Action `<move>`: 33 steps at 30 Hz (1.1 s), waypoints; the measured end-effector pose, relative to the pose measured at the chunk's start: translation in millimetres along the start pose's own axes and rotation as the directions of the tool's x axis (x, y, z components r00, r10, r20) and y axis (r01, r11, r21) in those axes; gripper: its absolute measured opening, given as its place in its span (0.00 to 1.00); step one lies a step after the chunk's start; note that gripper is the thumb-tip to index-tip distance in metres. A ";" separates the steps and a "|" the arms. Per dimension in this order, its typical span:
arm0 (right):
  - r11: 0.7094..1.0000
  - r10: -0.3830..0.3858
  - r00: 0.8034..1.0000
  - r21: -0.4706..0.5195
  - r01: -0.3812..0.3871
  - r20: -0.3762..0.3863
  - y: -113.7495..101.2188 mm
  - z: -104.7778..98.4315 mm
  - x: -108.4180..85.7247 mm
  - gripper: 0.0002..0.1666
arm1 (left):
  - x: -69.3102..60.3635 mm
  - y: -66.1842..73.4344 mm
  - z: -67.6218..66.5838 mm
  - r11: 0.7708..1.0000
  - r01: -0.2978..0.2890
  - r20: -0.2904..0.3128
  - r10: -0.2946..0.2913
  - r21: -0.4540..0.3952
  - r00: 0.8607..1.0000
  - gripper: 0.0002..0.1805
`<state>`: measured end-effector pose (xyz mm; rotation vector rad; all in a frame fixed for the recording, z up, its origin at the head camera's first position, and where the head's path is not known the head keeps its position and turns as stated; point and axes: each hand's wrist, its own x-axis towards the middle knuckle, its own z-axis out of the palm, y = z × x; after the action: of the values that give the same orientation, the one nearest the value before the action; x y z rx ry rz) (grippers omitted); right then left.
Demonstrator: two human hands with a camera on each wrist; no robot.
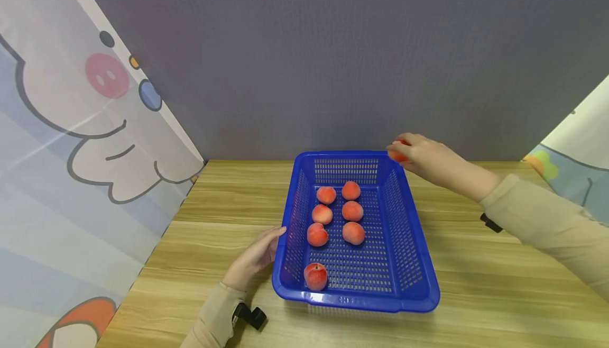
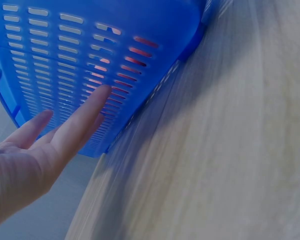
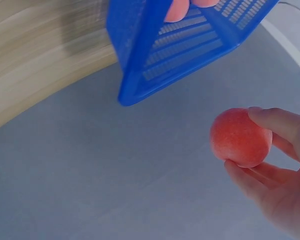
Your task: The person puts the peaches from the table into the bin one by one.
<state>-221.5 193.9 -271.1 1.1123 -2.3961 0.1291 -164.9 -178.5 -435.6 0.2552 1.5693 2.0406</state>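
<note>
My right hand (image 1: 430, 160) pinches a red-orange peach (image 3: 241, 138) between thumb and fingers, raised above the far right corner of the blue plastic basket (image 1: 354, 301). In the right wrist view the peach is apart from the basket's rim. At the basket's left side, my left hand (image 1: 257, 255) rests with its thumb at the rim. In the left wrist view its fingers (image 2: 82, 122) extend loosely along the slotted outer wall. Inside the basket lie several peaches: a left column with a gap before the nearest peach (image 1: 315, 276), and three on its right, including one peach (image 1: 353, 233).
The basket stands on a wood-grain table (image 1: 480, 284). Directly behind the table rises a grey panel (image 1: 352, 62). A cartoon-printed sheet (image 1: 57, 179) hangs at the left, and another printed sheet (image 1: 578, 147) at the right. Both wrists wear small black devices (image 1: 257, 318).
</note>
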 end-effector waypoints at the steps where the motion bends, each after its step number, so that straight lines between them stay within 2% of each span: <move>1: 1.000 -0.001 1.000 0.004 0.001 0.009 -2.4 -0.2 1.6 0.24 | -0.1 0.0 0.0 1.000 -0.002 0.004 0.002 -0.001 1.000 0.13; 9: 0.999 -0.022 0.998 0.045 0.019 0.066 -21.7 -0.9 12.3 0.24 | -1.0 2.3 2.1 0.999 -0.011 0.021 0.012 -0.042 1.000 0.14; 19: 0.989 -0.061 0.987 0.144 0.040 0.148 -50.6 0.9 23.5 0.21 | 0.0 -1.1 -1.1 1.000 -0.001 0.018 0.001 -0.012 1.000 0.14; 27: 0.973 -0.148 0.959 0.209 0.097 0.240 -76.5 13.2 32.3 0.18 | -1.1 1.5 0.9 1.000 0.001 0.014 0.000 -0.026 1.000 0.14; 33: 0.958 -0.217 0.925 0.249 0.140 0.313 -91.9 20.8 34.4 0.16 | 0.0 -0.3 0.8 1.000 -0.002 -0.006 0.002 0.002 1.000 0.13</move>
<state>-180.5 103.2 -283.9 1.5649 -2.6075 0.1587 -164.4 -177.8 -435.7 0.2519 1.5750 2.0430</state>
